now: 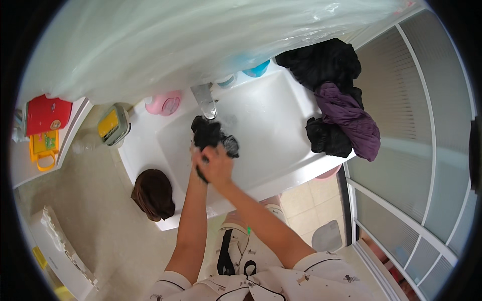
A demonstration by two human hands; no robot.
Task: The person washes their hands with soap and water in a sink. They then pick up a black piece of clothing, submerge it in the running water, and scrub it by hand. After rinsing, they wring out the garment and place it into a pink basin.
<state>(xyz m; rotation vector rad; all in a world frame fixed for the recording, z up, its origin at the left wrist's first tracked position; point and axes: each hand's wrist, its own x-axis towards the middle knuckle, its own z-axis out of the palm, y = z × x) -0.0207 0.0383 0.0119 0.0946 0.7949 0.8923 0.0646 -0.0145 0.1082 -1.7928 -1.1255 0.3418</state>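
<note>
Over the left part of the white sink (271,130), both my hands work on a wet black cloth (205,132). My right hand (217,164) is closed on it, its fingers slightly blurred. Close against it, my left hand (194,153) grips the same cloth, its fingers mostly hidden by the right hand and the cloth. One bunched end, with a greyish wet sheen, sticks out to the right of my hands. A strip of black hangs down by my left wrist. Just above the cloth, a metal faucet (203,98) runs water.
Dark brown cloth (153,194) lies on the sink's left front corner. Black clothes (324,62) and a purple garment (346,118) heap over its right rim. Along the back edge stand a pink container (164,103) and a blue one (257,69). A sliding glass door (396,125) borders the right.
</note>
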